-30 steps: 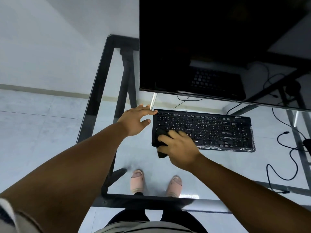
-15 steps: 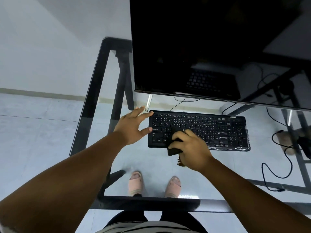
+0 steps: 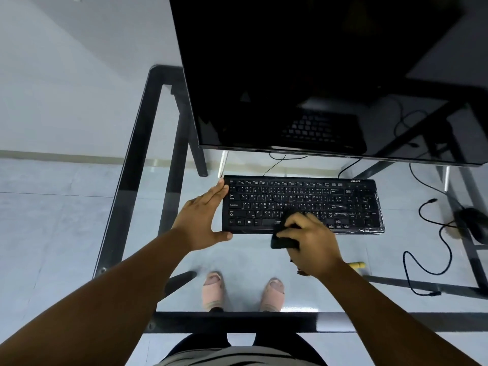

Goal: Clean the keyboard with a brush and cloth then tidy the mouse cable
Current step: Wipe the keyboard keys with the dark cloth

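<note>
The keyboard (image 3: pixel 303 204) is black and flat with rows of small white-lettered keys; a shiny clear wrap crinkles at its right end; it lies on a glass table (image 3: pixel 126 180), just below a big dark screen (image 3: pixel 317 75). The left hand (image 3: pixel 203 220) is flat, its fingers straight and close together; the fingertips touch the keyboard's top left corner and the thumb sticks out along the near edge. The right hand (image 3: pixel 309 241) has its fingers curled round a dark cloth (image 3: pixel 284 243); the cloth sits under the fingertips on the bottom keys, and part of it hangs past the near edge. A small yellow thing (image 3: pixel 357 266) lies just right of that wrist; I cannot tell what it is. I count one keyboard, one cloth, one screen, two hands, two feet in pink slippers (image 3: pixel 212 290) under the glass. A black mouse (image 3: pixel 472 223) and its loopy cable (image 3: pixel 422 260) are far right of the fingers.
</note>
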Motion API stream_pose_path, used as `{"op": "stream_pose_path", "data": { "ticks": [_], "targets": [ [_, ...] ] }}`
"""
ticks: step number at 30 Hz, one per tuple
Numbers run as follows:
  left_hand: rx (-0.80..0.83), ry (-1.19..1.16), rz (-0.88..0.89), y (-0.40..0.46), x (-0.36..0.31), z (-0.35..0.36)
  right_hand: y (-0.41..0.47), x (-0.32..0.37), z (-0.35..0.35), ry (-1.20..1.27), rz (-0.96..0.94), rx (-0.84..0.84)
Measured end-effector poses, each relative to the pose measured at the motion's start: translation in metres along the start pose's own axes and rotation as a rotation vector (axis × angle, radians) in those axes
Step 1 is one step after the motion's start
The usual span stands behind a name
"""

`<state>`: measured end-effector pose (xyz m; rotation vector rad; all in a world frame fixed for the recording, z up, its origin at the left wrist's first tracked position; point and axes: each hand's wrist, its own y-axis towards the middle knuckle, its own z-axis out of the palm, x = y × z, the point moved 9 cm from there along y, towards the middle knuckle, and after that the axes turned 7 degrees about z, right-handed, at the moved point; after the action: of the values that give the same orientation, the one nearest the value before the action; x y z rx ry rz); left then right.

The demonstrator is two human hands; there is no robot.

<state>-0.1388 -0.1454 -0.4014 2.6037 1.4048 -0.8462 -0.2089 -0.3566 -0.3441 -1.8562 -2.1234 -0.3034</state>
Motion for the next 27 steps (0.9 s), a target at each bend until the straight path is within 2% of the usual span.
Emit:
{"op": "stream_pose_path", "data": {
  "ticks": [5,12,21,27],
  "targets": [
    [-0.038,-0.039,-0.031,-0.001,0.001,0.000,0.017,0.046,0.018,0.015,-0.107,0.027],
    [0.014,-0.054,-0.025,0.000,0.002,-0.004,0.003,0.009,0.011,-0.097,-0.161,0.040],
    [0.059,-0.036,-0.003,0.000,0.005,-0.005,0.023,0.078,0.036,-0.130,-0.318,0.014],
    [0.081,-0.024,0.003,0.000,0.004,-0.008,0.015,0.063,0.030,-0.240,-0.312,0.024]
  ]
}}
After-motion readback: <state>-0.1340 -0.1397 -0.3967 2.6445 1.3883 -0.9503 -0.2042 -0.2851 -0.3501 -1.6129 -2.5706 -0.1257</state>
